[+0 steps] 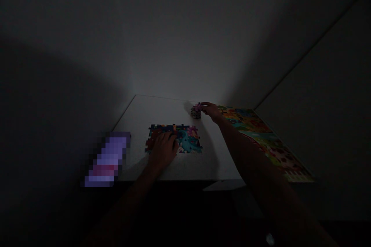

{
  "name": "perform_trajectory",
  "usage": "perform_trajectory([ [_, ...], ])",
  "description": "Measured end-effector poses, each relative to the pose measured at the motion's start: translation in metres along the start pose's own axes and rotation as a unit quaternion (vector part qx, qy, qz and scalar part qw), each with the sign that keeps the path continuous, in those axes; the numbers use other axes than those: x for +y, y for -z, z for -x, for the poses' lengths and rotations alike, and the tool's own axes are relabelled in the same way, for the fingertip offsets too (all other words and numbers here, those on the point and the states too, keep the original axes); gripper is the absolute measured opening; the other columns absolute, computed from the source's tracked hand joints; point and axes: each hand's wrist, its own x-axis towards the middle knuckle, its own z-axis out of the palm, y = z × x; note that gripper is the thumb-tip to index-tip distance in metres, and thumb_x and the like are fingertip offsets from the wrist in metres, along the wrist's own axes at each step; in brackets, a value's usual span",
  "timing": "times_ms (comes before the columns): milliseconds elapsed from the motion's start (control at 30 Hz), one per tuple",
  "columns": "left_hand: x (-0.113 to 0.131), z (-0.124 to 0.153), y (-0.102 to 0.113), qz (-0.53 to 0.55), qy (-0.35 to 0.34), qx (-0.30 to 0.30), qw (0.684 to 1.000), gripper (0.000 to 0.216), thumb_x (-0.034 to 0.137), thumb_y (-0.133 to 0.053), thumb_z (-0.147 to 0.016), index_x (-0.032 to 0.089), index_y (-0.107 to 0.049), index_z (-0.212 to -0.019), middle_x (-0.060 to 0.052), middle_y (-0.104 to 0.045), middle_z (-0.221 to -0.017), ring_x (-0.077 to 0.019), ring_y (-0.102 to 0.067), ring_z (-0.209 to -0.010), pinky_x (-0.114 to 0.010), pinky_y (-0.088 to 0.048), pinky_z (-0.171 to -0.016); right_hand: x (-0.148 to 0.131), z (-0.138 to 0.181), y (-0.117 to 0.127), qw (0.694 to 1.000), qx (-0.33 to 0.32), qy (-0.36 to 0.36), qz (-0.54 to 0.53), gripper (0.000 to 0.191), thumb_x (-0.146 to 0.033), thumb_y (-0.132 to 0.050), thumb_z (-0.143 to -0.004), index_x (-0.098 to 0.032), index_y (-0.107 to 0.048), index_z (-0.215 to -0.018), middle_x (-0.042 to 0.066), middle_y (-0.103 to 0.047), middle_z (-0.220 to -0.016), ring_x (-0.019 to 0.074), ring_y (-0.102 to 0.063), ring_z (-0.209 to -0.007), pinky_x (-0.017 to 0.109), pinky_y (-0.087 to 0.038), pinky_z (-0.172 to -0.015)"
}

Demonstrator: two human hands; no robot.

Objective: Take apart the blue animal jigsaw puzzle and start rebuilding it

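Observation:
My left hand (165, 146) lies flat, fingers spread, on the left part of a joined block of jigsaw pieces (188, 139). The block shows a blue-green animal, a small white rabbit and a pink patch at its upper right. Farther back, my right hand (211, 111) reaches over the table, its fingers pinched on a pinkish puzzle piece (198, 106). That piece is at the top of a small stack of puzzle pieces (196, 114); whether it still rests on the stack I cannot tell.
A white table (145, 110) stands against a wall. Colourful picture sheets (246, 117) cover its right side, partly behind my right forearm. A pixelated, lit rectangular object (108, 158) is at the left edge. Something pale (224, 184) juts out below the front edge. The room is dim.

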Motion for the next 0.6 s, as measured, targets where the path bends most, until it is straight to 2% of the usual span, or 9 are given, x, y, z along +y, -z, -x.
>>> perform_trajectory([
  [167,0.001,0.000,0.002,0.006,-0.002,-0.003,1.000,0.030,0.028,-0.046,-0.094,0.017,-0.064,-0.115,-0.012,-0.061,-0.123,-0.0293,-0.052,-0.117,-0.045,-0.040,-0.104,0.005,-0.005,-0.005,1.000,0.007,-0.013,-0.018,0.024,-0.025,-0.070,-0.071,-0.011,-0.070,-0.091,-0.002,-0.057,-0.057,0.0082,-0.045,-0.052,0.022,-0.037,-0.052],
  [300,0.001,0.000,0.002,-0.007,-0.004,0.001,1.000,0.030,0.029,-0.045,-0.094,0.018,-0.065,-0.114,-0.012,-0.062,-0.122,-0.0290,-0.053,-0.115,-0.045,-0.040,-0.103,0.007,-0.010,-0.008,1.000,0.009,-0.003,-0.011,0.021,-0.022,-0.068,-0.071,-0.011,-0.070,-0.089,0.000,-0.060,-0.060,0.0093,-0.049,-0.054,0.023,-0.041,-0.055],
  [500,0.003,0.000,0.004,-0.007,-0.001,-0.005,1.000,0.030,0.027,-0.045,-0.094,0.017,-0.063,-0.116,-0.011,-0.061,-0.122,-0.0277,-0.052,-0.116,-0.045,-0.039,-0.105,0.017,-0.024,-0.011,0.994,0.027,0.001,0.106,0.028,-0.024,-0.067,-0.074,-0.010,-0.070,-0.099,0.004,-0.065,-0.067,0.0111,-0.055,-0.058,0.023,-0.046,-0.059],
  [600,0.003,0.000,0.005,-0.016,-0.002,-0.006,1.000,0.030,0.027,-0.046,-0.094,0.017,-0.063,-0.116,-0.011,-0.061,-0.122,-0.0274,-0.052,-0.116,-0.044,-0.039,-0.106,0.024,-0.030,-0.011,0.992,0.030,0.003,0.126,0.030,-0.025,-0.068,-0.074,-0.012,-0.070,-0.101,0.004,-0.067,-0.069,0.0124,-0.058,-0.061,0.025,-0.049,-0.062],
])
